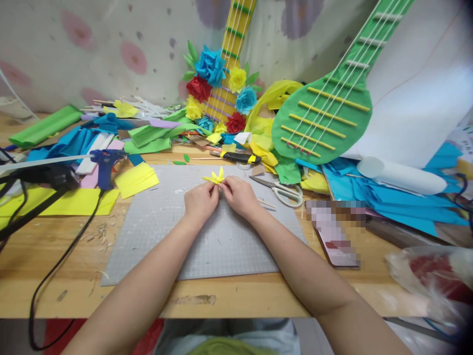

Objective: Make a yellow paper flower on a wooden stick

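Note:
My left hand [201, 201] and my right hand [240, 196] meet over the far part of a grey cutting mat [155, 236]. Both are closed in a pinch on a small yellow paper flower [216, 177] with pointed petals, which sticks out just beyond the fingertips. The fingers hide the flower's base. Scissors [281, 190] with pale handles lie on the mat right of my right hand.
A blue glue gun [105, 165] with a black cord stands left of the mat. Yellow paper [136, 180], green and blue scraps crowd the back. Two paper guitars, one yellow with flowers [221, 84], one green [325, 118], lean on the wall. A utility knife [238, 158] lies behind the mat.

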Action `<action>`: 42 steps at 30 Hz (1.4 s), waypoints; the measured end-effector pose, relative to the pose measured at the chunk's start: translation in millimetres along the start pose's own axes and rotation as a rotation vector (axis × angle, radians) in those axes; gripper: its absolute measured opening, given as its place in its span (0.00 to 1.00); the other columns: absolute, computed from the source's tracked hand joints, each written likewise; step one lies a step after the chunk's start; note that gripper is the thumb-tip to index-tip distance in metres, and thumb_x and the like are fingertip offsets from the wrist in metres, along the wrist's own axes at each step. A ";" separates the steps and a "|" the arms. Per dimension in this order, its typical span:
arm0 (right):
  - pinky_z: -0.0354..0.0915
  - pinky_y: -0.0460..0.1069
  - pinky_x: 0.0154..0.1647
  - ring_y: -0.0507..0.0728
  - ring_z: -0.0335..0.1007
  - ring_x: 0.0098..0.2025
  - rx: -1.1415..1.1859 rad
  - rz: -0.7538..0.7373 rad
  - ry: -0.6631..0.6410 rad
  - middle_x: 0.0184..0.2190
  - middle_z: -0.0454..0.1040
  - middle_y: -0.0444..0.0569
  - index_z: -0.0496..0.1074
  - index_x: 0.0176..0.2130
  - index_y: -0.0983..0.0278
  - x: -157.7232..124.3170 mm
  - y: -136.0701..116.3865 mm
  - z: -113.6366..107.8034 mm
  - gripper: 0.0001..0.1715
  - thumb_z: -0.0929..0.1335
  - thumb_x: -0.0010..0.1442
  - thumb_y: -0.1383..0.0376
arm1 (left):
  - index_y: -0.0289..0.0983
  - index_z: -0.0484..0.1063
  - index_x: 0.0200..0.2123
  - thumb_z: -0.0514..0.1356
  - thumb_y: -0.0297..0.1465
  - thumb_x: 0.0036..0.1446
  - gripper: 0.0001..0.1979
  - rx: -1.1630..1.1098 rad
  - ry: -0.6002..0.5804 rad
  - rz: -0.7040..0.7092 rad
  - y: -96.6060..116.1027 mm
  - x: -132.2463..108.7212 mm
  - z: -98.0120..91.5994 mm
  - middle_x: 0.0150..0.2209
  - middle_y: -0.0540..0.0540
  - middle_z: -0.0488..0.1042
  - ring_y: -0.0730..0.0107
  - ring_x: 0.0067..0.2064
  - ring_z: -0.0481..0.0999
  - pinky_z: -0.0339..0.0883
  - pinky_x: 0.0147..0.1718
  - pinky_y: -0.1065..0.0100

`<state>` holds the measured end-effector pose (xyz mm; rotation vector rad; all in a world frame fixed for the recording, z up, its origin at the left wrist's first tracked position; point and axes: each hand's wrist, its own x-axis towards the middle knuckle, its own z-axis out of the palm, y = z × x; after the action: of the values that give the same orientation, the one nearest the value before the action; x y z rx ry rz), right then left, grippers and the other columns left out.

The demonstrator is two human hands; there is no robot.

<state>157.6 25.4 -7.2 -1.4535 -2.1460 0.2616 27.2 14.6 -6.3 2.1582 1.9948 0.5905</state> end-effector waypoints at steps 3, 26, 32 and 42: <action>0.56 0.46 0.34 0.52 0.65 0.33 -0.013 -0.013 -0.005 0.30 0.71 0.47 0.66 0.30 0.63 0.5 0.1 0.7 0.10 0.60 0.60 0.65 | 0.40 0.74 0.31 0.46 0.39 0.58 0.18 -0.008 -0.003 -0.007 0.1 -0.5 -0.1 0.31 0.45 0.77 0.65 0.33 0.74 0.54 0.27 0.68; 0.53 0.46 0.31 0.53 0.66 0.34 -0.108 0.003 -0.063 0.33 0.72 0.46 0.67 0.32 0.62 -2.9 8.0 -3.4 0.09 0.61 0.60 0.61 | 0.41 0.73 0.33 0.56 0.34 0.52 0.08 -0.216 0.094 0.215 -23.7 12.4 -9.4 0.33 0.49 0.70 0.72 0.36 0.70 0.60 0.33 0.72; 0.52 0.46 0.30 0.52 0.66 0.33 -0.075 -0.010 -0.084 0.32 0.72 0.45 0.68 0.32 0.62 -4.6 9.2 -5.3 0.08 0.62 0.59 0.61 | 0.41 0.74 0.31 0.57 0.33 0.53 0.06 -0.142 0.079 0.307 -24.3 12.8 -4.9 0.32 0.48 0.70 0.70 0.38 0.69 0.60 0.34 0.70; 0.55 0.46 0.33 0.52 0.66 0.35 -0.033 -0.010 -0.042 0.33 0.73 0.45 0.69 0.35 0.61 -6.2 10.1 -4.3 0.08 0.63 0.59 0.61 | 0.41 0.74 0.29 0.56 0.33 0.53 0.07 -0.122 0.075 0.314 -26.5 13.7 -2.8 0.31 0.48 0.71 0.70 0.37 0.69 0.60 0.34 0.70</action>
<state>169.7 23.3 -9.9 -1.4677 -2.2001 0.2558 2.2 30.5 -10.8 2.4215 1.6125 0.8235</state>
